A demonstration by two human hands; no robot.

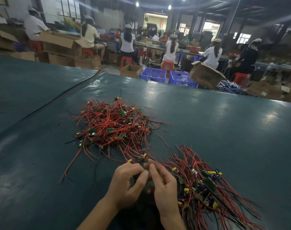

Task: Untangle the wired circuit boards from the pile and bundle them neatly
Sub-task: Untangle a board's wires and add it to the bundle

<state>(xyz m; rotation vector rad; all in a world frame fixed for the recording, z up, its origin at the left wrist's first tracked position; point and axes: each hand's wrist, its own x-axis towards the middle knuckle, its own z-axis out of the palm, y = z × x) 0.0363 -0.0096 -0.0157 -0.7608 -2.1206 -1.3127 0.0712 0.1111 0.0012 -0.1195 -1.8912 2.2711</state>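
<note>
A tangled pile point(115, 125) of small green circuit boards with red and black wires and yellow parts lies in the middle of the dark green table point(224, 130). A sorted bunch point(206, 185) of the same boards lies at the front right, its wires fanned toward the near right. My left hand point(126, 183) and my right hand point(163, 185) meet just in front of the pile, fingers curled, pinching at thin wires between them. A board with yellow and blue parts point(138, 159) lies just beyond my fingertips. What exactly each hand holds is partly hidden.
A seam point(58, 97) runs diagonally across the table cover at the left. Beyond the far table edge stand blue crates point(153, 74) and cardboard boxes point(130, 70). Several people sit on red stools at benches farther back.
</note>
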